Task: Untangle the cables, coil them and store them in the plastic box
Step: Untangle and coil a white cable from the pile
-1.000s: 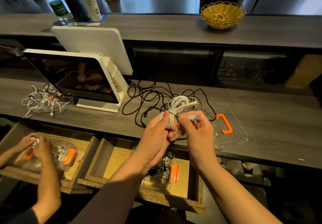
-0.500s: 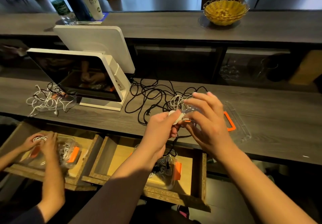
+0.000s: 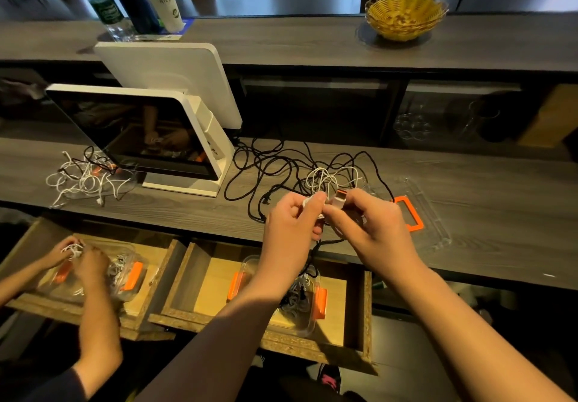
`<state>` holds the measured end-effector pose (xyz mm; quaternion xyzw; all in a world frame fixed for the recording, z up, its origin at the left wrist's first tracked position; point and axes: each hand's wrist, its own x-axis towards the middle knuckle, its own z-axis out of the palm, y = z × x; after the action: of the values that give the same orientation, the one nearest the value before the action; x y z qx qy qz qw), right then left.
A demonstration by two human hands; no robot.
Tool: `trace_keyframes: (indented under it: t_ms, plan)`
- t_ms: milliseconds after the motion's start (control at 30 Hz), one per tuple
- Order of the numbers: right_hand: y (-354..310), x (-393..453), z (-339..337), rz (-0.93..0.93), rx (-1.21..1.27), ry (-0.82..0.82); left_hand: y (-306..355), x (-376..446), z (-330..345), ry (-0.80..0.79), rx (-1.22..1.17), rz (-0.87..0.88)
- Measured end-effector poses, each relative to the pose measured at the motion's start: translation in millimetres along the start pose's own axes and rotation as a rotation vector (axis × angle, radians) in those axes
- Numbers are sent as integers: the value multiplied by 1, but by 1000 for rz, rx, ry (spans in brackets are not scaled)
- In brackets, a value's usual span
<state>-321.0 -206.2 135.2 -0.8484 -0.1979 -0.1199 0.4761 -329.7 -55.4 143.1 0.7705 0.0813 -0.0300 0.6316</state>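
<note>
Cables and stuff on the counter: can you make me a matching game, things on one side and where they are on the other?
Things:
1. white cable
2. black cable
3. yellow basket
4. plastic box

Places:
A. in the open drawer
B. on the upper shelf, far right
C. loose on the counter beside the screen
D. pinched between the left hand and right hand

Pairs: 1-D, 2-C, 3-B, 4-A
</note>
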Motion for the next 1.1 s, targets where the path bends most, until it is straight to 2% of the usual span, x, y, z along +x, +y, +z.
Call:
trace_keyframes:
  t_ms: [67, 167, 233, 333, 400, 500, 600, 900, 1100]
  plan:
    - [-1, -3, 3, 57, 59, 3, 0, 0, -2, 2, -34, 58]
    - [2, -4, 1, 216, 212, 4, -1, 3, -11, -167, 49, 158]
    - [3, -2, -1, 307, 344, 45, -4, 2, -17, -236, 14, 148]
    - [4, -2, 0, 343, 371, 83, -5, 1, -19, -201, -59, 91]
    - [1, -3, 5, 328, 309, 82, -5, 1, -16, -153, -137, 1]
    - [2, -3, 11, 140, 14, 92, -5, 1, -11, -94, -372, -218]
    - [6, -3, 14, 14, -180, 41, -6, 1, -9, -54, -432, -282]
    - [6, 2, 6, 54, 23, -79, -11, 5, -19, -158, -603, -383]
    - [11, 7, 4, 71, 42, -64, -11, 4, -16, -170, -647, -370]
